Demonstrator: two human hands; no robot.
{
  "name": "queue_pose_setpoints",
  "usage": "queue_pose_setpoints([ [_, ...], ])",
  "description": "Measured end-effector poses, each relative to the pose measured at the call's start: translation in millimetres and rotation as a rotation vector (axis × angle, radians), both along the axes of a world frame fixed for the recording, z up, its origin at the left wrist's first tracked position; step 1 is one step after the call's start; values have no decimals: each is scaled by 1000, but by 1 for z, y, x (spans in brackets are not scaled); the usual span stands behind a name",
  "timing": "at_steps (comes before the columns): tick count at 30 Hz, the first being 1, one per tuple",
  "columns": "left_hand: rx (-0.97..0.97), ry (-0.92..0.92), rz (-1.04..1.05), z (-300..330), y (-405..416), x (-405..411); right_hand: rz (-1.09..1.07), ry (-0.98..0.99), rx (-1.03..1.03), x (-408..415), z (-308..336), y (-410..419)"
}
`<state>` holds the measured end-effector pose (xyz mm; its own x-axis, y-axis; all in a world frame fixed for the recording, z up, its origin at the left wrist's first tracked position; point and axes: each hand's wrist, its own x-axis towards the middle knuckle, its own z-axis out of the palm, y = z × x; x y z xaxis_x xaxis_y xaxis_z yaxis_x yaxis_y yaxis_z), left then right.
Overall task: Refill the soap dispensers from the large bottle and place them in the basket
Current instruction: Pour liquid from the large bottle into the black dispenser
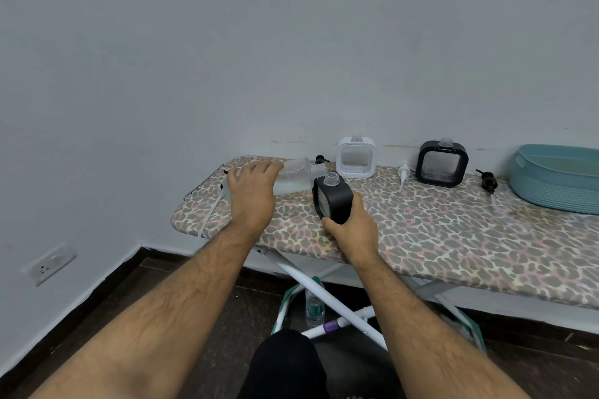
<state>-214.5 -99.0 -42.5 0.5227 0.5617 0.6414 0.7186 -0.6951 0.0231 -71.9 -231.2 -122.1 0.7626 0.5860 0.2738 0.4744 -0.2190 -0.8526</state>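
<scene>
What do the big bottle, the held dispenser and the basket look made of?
Large bottle: clear plastic, probably; you see liquid through it and a moulded threaded neck.
Held dispenser: matte black casing, likely plastic or silicone, around a transparent body and neck, glass or clear plastic; can't tell which.
Basket: teal, with fine ridged rows like woven or coiled cord, soft matte look.

The left hand (252, 191) hides the large bottle's (296, 175) base; far beyond the right hand (351, 225), the basket (551, 191) is cut off.
</scene>
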Motion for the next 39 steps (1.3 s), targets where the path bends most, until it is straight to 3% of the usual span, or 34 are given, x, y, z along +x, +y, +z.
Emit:
queue_pose_setpoints([
  [5, -49, -43, -9, -7, 0, 1, 5, 20, -2, -2, 1, 0],
  [9, -122, -184, -59, -13, 3, 2, 1, 8, -9, -3, 2, 0],
  [13, -358, -472, -153, -7, 3, 4, -7, -14, -20, -3, 4, -1],
  [18, -636, -670, -151, -6, 13, 5, -23, -31, -22, -2, 5, -2],
  [25, -786, -885, -93, -11, 38, -4, -18, -34, -22, -3, 6, -3],
  [39, -851, -896, -164, -32, 66, -12, -36, -30, -29, -3, 5, -1],
])
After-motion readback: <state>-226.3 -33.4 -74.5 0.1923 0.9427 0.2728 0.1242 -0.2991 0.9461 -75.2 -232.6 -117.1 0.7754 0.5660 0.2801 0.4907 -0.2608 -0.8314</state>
